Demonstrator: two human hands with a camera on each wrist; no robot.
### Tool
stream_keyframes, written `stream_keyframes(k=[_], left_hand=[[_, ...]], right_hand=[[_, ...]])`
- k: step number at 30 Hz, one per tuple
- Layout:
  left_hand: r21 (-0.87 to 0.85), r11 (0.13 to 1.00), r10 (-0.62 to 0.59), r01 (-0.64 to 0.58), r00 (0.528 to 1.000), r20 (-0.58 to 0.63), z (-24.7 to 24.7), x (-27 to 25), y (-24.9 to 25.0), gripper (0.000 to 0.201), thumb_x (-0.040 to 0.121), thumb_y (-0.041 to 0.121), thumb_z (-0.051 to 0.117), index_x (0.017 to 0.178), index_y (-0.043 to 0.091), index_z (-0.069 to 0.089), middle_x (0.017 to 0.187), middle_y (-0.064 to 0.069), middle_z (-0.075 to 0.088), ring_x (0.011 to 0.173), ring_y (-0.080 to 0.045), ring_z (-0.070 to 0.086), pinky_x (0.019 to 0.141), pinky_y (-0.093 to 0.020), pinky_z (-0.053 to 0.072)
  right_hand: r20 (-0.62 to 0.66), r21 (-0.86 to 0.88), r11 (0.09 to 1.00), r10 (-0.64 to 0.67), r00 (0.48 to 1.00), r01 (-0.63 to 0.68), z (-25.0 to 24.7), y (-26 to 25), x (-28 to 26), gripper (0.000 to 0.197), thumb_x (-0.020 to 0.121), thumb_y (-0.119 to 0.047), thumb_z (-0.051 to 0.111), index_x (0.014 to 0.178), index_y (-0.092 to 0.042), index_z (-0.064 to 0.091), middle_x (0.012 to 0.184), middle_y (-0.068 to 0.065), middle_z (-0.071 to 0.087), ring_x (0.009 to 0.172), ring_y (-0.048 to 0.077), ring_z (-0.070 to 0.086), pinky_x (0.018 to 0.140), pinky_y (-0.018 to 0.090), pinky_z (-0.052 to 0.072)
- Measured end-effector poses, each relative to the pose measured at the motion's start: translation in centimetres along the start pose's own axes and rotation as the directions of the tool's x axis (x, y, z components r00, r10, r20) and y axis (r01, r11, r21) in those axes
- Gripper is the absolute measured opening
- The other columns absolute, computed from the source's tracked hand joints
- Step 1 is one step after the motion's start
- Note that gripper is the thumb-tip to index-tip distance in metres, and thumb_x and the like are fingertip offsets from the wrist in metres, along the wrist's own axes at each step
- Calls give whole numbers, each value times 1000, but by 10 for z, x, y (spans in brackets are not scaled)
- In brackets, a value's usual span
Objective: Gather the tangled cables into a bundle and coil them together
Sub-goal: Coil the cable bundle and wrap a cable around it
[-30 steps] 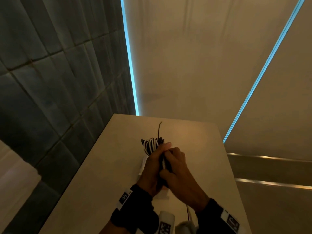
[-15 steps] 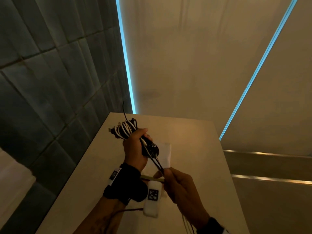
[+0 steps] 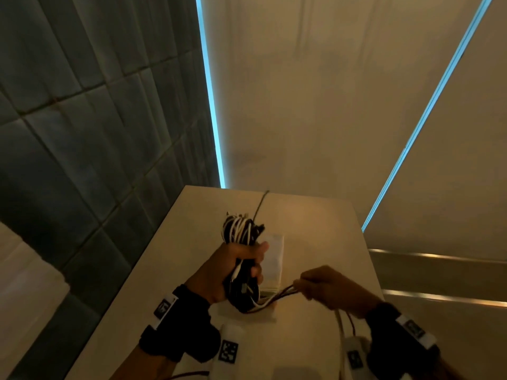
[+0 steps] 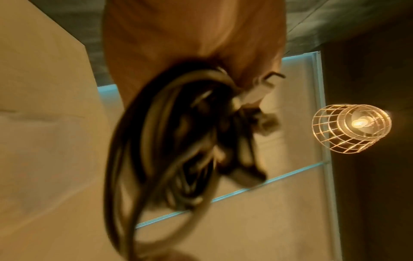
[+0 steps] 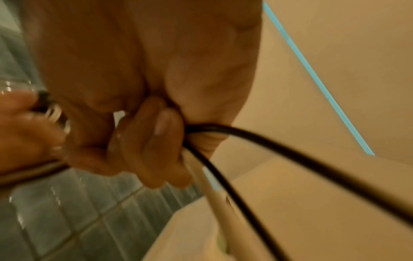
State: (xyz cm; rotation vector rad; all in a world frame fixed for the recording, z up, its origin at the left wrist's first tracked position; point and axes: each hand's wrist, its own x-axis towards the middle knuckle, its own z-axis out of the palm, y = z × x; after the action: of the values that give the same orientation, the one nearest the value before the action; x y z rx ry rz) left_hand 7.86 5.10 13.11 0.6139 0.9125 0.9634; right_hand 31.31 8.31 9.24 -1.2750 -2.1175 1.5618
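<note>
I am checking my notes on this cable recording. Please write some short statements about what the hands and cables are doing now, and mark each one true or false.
1. The left hand grips the cable bundle. True.
2. The bundle holds only white cables. False: black and white cables are mixed.
3. The right hand pinches loose strands that run from the bundle. True.
4. The bundle lies on the table untouched. False: it is held above the table.
5. The cage lamp is switched off. False: its bulb glows.

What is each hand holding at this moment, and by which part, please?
The left hand grips the coiled cable bundle around its middle. The right hand pinches the loose cable strands trailing from the bundle's bottom.
</note>
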Motion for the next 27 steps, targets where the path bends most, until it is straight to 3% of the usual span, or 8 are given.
stream_keyframes(k=[4, 6, 8, 14, 17, 20, 23, 27], left_hand=[[122, 991, -59, 55, 998, 31, 7, -8, -12, 23, 68, 14, 77, 80, -1, 66, 77, -16, 59, 72, -32, 59, 79, -46, 55], [119, 993, -30, 24, 998, 49, 13, -10, -13, 54, 69, 15, 80, 111, -12, 59, 105, -24, 56, 99, -43, 52, 100, -68, 38], [121, 993, -10, 1, 997, 71, 22, -13, -12, 61, 74, 14, 76, 125, -9, 53, 116, -25, 57, 108, -43, 54, 103, -69, 33], [118, 991, 52, -62, 995, 86, 27, -19, -19, 11, 79, 14, 71, 81, 5, 65, 70, -12, 60, 59, -22, 57, 85, -56, 46], [186, 981, 42, -52, 998, 55, 26, -22, -21, 19, 78, 15, 73, 89, 4, 62, 62, -8, 55, 51, -18, 53, 71, -42, 49], [288, 957, 27, -37, 999, 39, 22, -24, -27, 30, 77, 16, 77, 94, -2, 61, 64, -13, 56, 55, -23, 54, 63, -35, 51], [374, 927, 31, -28, 1000, -1, 21, -24, -32, 59, 70, 22, 84, 106, -17, 57, 82, -34, 58, 74, -36, 57, 68, -39, 52], [419, 908, 19, -32, 999, 34, 24, -24, -33, 50, 73, 21, 81, 109, -6, 60, 95, -41, 57, 73, -35, 55, 62, -35, 53]], right_hand=[[77, 202, 977, -86, 993, 69, -34, -34, 2, 28, 94, -27, 55, 74, -10, 65, 53, -3, 34, 44, 11, 23, 42, 23, 20], [78, 187, 977, -114, 990, 98, -38, -51, 8, 28, 96, -23, 54, 75, -7, 65, 54, 1, 32, 45, 12, 22, 42, 24, 19], [65, 109, 985, -143, 988, 135, -38, -65, 13, 30, 98, -22, 54, 74, -7, 64, 54, 6, 32, 44, 14, 24, 42, 24, 22], [42, -158, 976, -148, 988, 153, -47, -88, 17, 29, 91, -29, 63, 67, -14, 68, 58, 14, 42, 48, 18, 33, 44, 25, 30], [106, -167, 981, -79, 991, 96, -59, -88, 17, 28, 92, -31, 61, 76, -11, 73, 62, 13, 41, 49, 17, 30, 45, 26, 26], [162, 25, 996, 82, 983, -87, -74, -84, 19, 57, 95, -48, 46, 98, 4, 69, 65, 9, 43, 47, 13, 24, 45, 27, 21], [244, -13, 969, 244, 939, -248, -79, -89, 22, 89, 81, -76, 29, 100, 1, 69, 64, 4, 52, 46, 11, 25, 46, 24, 20], [355, -259, 940, 308, 883, -224, -76, -100, 22, 78, 85, -72, 36, 95, -3, 72, 61, -2, 49, 47, 11, 24, 46, 24, 20]])
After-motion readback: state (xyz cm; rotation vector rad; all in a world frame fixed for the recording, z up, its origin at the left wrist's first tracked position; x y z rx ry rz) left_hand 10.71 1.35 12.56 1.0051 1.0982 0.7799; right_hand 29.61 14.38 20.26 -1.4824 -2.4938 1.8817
